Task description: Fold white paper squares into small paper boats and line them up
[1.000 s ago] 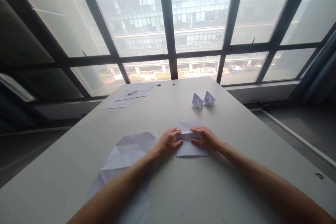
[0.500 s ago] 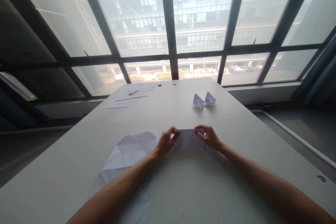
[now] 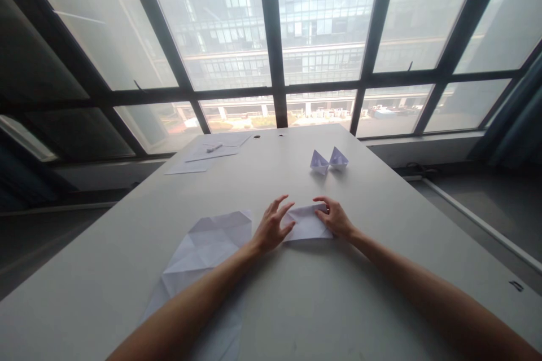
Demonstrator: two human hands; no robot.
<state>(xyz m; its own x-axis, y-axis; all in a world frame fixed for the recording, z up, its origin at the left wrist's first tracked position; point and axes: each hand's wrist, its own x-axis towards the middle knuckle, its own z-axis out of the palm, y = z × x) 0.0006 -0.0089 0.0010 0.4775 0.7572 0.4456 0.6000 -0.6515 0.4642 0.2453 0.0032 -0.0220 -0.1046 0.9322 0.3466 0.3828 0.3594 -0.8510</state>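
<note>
Left hand (image 3: pixel 271 227) is open, fingers splayed and lifted, thumb at the left edge of the folded paper (image 3: pixel 305 224). Right hand (image 3: pixel 335 218) has its fingers curled over the paper's right end, gripping it. Paper lies flat on the white table (image 3: pixel 339 304), mid-table, between both hands. Creased sheet (image 3: pixel 207 245) just left of it. Two paper boats (image 3: pixel 328 161) further back, well apart.

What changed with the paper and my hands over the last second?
The folded paper, pressed flat a second ago, was folded in half, lifted by both hands, and now lies on the table again. The left hand has opened its grip, fingers spread; the right hand stays at its right end. The two paper boats and creased sheet have not moved.
</note>
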